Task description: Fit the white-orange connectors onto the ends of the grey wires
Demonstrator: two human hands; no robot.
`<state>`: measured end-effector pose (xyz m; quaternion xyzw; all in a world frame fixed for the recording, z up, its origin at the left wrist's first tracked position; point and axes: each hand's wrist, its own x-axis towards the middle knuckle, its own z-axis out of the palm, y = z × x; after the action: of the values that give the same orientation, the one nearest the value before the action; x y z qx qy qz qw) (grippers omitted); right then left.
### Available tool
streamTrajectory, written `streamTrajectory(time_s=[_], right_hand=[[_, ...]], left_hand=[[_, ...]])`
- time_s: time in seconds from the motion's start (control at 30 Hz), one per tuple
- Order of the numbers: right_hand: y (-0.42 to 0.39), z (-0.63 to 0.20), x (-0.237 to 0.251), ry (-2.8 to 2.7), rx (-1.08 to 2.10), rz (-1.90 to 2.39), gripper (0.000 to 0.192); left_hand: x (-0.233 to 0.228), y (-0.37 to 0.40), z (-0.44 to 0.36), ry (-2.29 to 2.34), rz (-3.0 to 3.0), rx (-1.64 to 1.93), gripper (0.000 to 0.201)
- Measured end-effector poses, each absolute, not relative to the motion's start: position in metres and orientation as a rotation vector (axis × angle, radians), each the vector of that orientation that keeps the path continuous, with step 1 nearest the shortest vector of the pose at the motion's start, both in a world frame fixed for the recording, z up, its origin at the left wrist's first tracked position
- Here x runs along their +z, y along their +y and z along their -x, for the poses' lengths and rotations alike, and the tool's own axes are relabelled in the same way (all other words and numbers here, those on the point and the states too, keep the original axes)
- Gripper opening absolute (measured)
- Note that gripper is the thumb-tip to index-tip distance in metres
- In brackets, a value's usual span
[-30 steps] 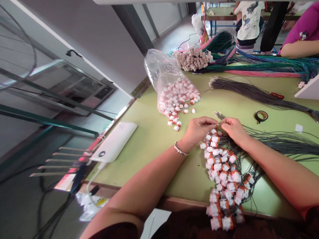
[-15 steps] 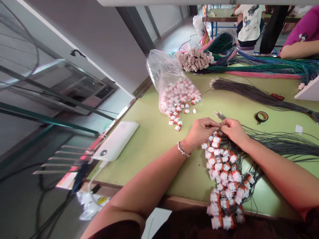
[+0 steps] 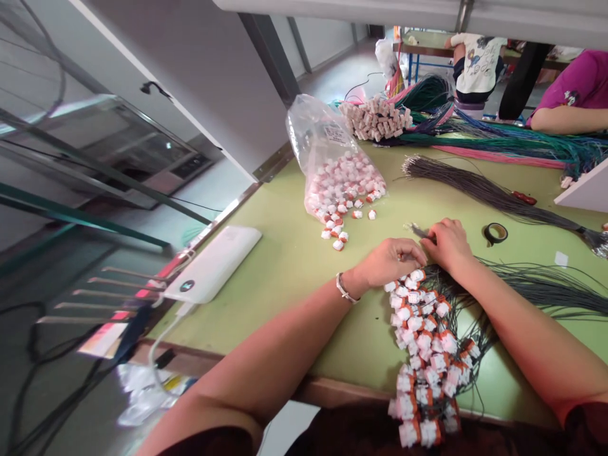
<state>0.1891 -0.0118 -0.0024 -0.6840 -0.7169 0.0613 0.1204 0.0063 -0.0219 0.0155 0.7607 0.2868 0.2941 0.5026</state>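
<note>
Head view: at 6 o'clock, a cluster of wired connectors point(image 3: 422, 342); above it, left hand point(image 3: 392, 261) curled closed, contents unclear, right hand point(image 3: 449, 244) pinching dark wire ends point(image 3: 417, 230); feeding them straight seems wise; connector bag point(image 3: 339, 174) at 12 o'clock

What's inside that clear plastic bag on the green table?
The plastic bag holds many small white-and-red connectors; a few have spilled out at its mouth. Those buried deeper in the heap are hidden.

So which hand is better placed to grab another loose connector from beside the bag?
Probably the left hand: it lies nearer the loose connectors by the bag, while the right hand pinches the wire ends.
</note>
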Motion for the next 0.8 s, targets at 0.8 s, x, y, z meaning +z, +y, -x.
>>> streamTrajectory(time_s=[0.8], right_hand=[[0.015,-0.163,0.024,-2.134,0.37,2.19,0.029]], left_hand=[[0.018,-0.035,-0.006,0.576,-1.974,0.591,0.021]])
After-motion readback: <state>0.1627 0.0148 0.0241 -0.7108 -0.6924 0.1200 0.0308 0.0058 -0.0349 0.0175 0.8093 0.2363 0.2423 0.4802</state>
